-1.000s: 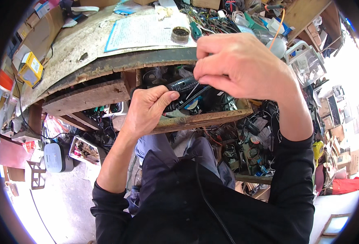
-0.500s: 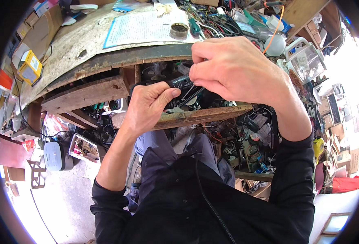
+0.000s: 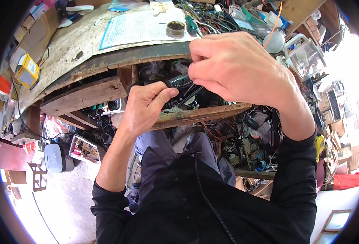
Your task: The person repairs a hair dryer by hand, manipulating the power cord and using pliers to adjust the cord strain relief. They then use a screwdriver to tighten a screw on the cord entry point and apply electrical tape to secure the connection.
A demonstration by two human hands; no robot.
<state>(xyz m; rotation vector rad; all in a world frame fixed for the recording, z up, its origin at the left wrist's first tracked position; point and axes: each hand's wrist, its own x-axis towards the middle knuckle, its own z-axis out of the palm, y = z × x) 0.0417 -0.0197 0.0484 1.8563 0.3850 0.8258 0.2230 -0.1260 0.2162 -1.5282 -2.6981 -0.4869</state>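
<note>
My left hand [image 3: 147, 101] is wrapped round a black cylindrical object [image 3: 180, 81], thumb along its near side. It has a shiny ribbed body like a flashlight's, but most of it is covered by my hands, so its kind is unsure. At its right end my right hand [image 3: 238, 69] is closed in a pinch, knuckles up. A thin metallic piece shows just under those fingertips; whether they grip it I cannot make out. Both hands are above a pulled-out wooden drawer [image 3: 200, 115] full of dark odds and ends.
On the worn bench [image 3: 75, 73] lie a printed sheet [image 3: 136, 30], a small round container [image 3: 176, 29], a green-handled tool [image 3: 191, 26] and tangled wires. A yellow box [image 3: 27, 71] is at the left, a clear plastic case [image 3: 305, 61] at the right. Mixed parts crowd beneath the bench.
Both hands keep almost the same place and grip on the black cylindrical object. The view has shifted very slightly; nothing has been let go or picked up.
</note>
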